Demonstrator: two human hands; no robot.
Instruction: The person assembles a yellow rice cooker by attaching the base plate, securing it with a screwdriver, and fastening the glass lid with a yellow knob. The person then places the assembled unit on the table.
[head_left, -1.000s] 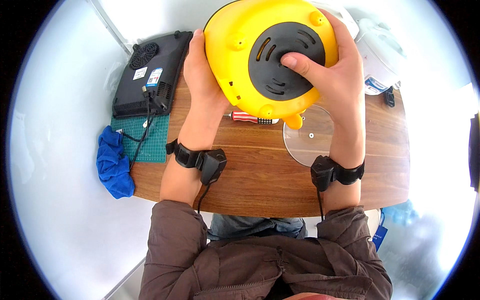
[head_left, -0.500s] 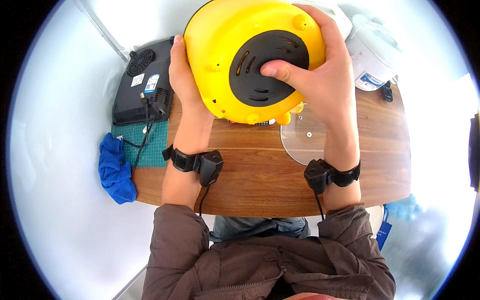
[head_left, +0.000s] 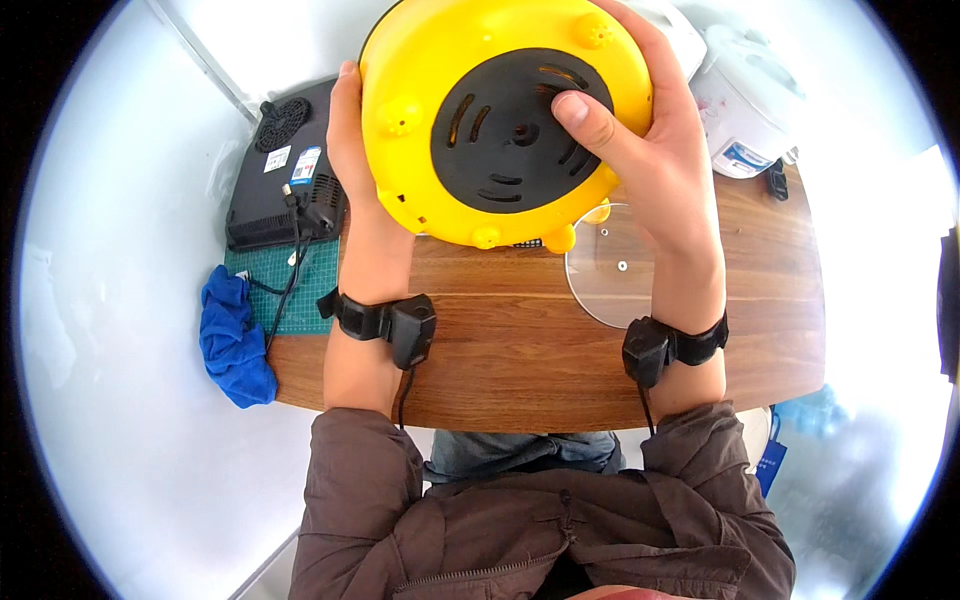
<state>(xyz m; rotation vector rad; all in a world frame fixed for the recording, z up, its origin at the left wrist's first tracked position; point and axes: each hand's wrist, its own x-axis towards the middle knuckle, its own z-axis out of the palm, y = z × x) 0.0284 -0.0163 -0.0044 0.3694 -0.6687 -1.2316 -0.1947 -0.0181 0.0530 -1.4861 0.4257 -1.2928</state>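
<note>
A yellow electric pot (head_left: 400, 180) is held up above the wooden table, tipped so that its underside faces me. Its round black base plate (head_left: 475, 165) has curved vent slots, and small yellow feet stick out around it. My left hand (head_left: 352, 150) is closed along the pot's left side, its fingers mostly hidden behind. On the right side my right hand (head_left: 660, 165) grips the pot, the thumb lying over the black plate and the other fingers out of sight. Below the pot, a clear glass lid (head_left: 605, 285) lies on the table, partly covered by my right forearm.
At the left lies a black induction cooker (head_left: 265, 205), underside up, partly on a green cutting mat (head_left: 318, 290). A blue cloth (head_left: 232, 340) and a black cable (head_left: 283, 305) are beside it. A white rice cooker (head_left: 740, 95) stands at the back right of the wooden table (head_left: 500, 350).
The pot has shifted slightly left and turned a little. My right thumb has moved from the plate's middle toward its upper right edge, uncovering the round centre.
</note>
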